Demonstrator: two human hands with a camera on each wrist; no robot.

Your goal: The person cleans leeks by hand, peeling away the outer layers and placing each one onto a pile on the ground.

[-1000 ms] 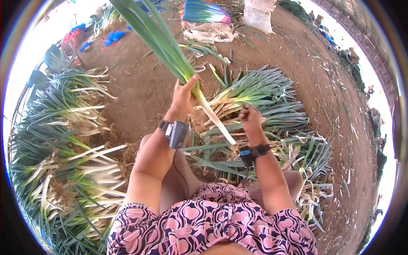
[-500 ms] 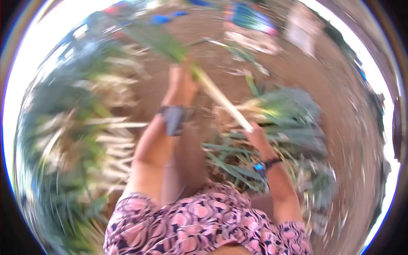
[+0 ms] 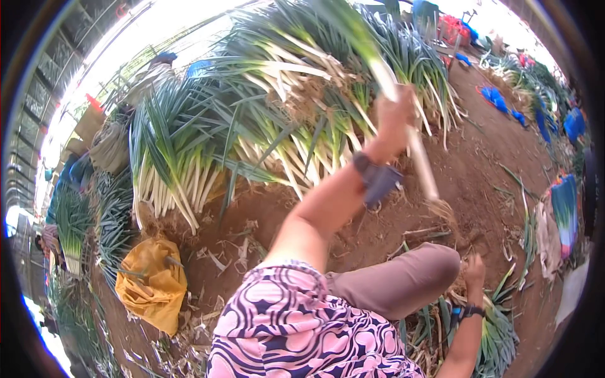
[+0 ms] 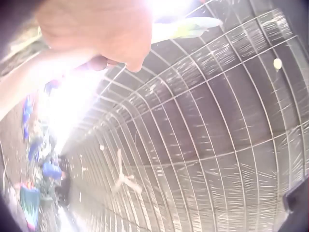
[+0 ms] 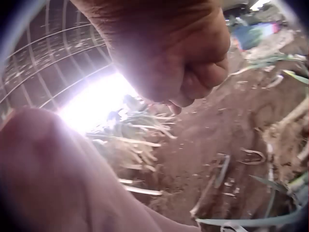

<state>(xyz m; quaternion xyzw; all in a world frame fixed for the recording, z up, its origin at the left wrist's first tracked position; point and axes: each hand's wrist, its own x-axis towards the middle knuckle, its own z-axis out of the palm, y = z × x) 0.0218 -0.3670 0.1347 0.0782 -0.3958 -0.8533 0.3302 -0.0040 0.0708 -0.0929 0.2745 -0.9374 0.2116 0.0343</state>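
Note:
My left hand (image 3: 395, 120) grips a single large leek (image 3: 422, 165) round its white stalk, raised above the ground at the upper middle of the head view. Its green leaves run up and out of view; brown roots (image 3: 444, 213) hang from the lower end. In the left wrist view the fingers wrap the pale stalk (image 4: 29, 77). Beyond the knee, my right hand (image 3: 474, 274) is low on the right, apart from that leek and close above other leeks (image 3: 498, 334). Its fingers (image 5: 205, 79) are curled in the right wrist view, and nothing shows between them.
Large heaps of leeks (image 3: 176, 151) with white stalks and roots lie ahead and to the left. A yellow sack (image 3: 151, 277) sits on the brown soil at left. At far right a bundle in netting (image 3: 564, 214) rests on pale sacking. My bent knee (image 3: 435, 271) stands between the hands.
The head view has swung left towards the heaps. The left hand has carried the leek that way. The right hand, at the stalk's lower end half a second ago, is now apart from it.

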